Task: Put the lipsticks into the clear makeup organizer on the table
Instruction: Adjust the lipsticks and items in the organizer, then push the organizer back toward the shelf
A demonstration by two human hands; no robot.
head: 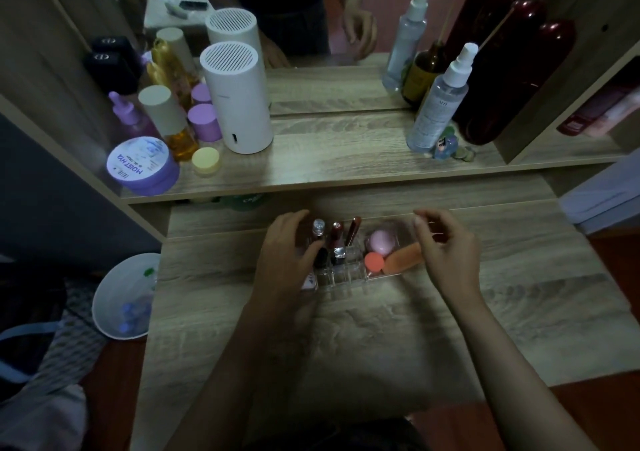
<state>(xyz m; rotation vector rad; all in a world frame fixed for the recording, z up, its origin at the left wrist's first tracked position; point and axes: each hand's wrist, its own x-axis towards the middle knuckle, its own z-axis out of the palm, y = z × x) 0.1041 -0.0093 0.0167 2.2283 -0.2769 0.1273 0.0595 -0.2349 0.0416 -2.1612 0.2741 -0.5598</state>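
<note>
We see one wooden worktop (346, 329) with a raised shelf (329, 153) behind it. On the shelf stand one white cylinder (239, 104), two spray bottles counting the mirrored one, and a cluster of jars to the left. One clear organizer (349, 274) sits on the worktop between our two hands. In its small left compartments we count three lipsticks (336, 243) standing upright, with perhaps a fourth dark one under the left thumb; the dim light leaves us unsure. Its right compartment holds three sponges (381, 243): pink, coral and orange. The left hand (287, 260) rests at the organizer's left end, its grip loosely curled around the dark tube. The right hand (446, 253) hovers at the right end, fingers half curled and holding nothing.
</note>
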